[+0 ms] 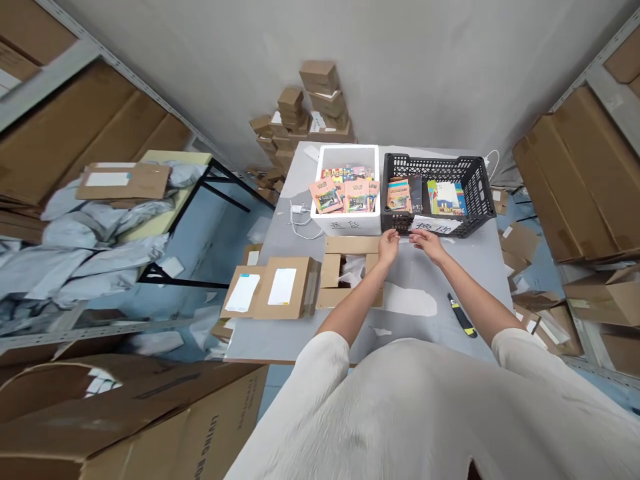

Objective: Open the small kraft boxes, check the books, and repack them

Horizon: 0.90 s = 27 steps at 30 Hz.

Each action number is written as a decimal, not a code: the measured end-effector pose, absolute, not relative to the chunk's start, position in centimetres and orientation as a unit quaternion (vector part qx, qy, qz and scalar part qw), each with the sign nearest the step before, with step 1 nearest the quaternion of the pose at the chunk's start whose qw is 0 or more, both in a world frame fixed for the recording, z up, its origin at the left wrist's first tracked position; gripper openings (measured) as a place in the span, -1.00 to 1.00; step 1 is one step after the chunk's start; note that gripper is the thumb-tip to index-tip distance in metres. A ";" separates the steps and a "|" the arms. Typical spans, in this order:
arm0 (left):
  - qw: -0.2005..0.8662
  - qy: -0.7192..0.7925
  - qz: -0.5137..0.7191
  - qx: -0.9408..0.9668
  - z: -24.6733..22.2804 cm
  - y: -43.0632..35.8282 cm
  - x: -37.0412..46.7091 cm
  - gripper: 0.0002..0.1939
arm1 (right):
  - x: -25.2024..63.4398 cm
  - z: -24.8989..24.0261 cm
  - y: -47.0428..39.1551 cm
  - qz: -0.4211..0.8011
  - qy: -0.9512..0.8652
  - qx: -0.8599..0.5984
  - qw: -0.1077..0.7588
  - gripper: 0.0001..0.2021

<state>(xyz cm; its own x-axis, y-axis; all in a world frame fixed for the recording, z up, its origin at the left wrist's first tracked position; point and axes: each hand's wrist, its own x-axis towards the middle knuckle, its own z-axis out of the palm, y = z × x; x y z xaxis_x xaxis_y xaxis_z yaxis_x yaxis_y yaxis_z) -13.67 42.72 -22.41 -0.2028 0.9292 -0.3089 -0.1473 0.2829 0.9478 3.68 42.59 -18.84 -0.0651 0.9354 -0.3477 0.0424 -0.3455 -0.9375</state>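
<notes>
My left hand (389,247) is at the near left corner of a black plastic crate (435,225), its fingers curled together. Just to its right, my right hand (426,244) reaches to the crate's near side, fingers bent; whatever either hand pinches is too small to make out. Booklets (447,199) stand inside the crate. Left of it, a white foam box (350,225) holds pink booklets (357,196). An open cardboard box (341,245) with white wrapping inside lies below the foam box, next to my left forearm.
A black and yellow cutter (463,316) lies near my right forearm. Closed parcels (283,288) sit at the table's left. A white cable (306,233) lies behind them. Shelves and cartons flank both sides.
</notes>
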 end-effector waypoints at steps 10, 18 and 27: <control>0.494 0.611 0.489 0.377 -19.4 38.3 -17.1 -0.75 | 1.1 -17.4 38.6 0.585 -0.439 -0.578 0.363 -0.73; 0.429 0.599 0.484 0.472 -18.1 31.2 -23.2 -0.74 | -2.2 -18.3 33.6 0.594 -0.435 -0.589 0.333 -0.77; 0.255 0.767 0.326 0.490 -19.6 24.5 -32.8 -0.58 | -5.0 -20.9 28.3 0.564 -0.454 -0.619 0.304 -0.68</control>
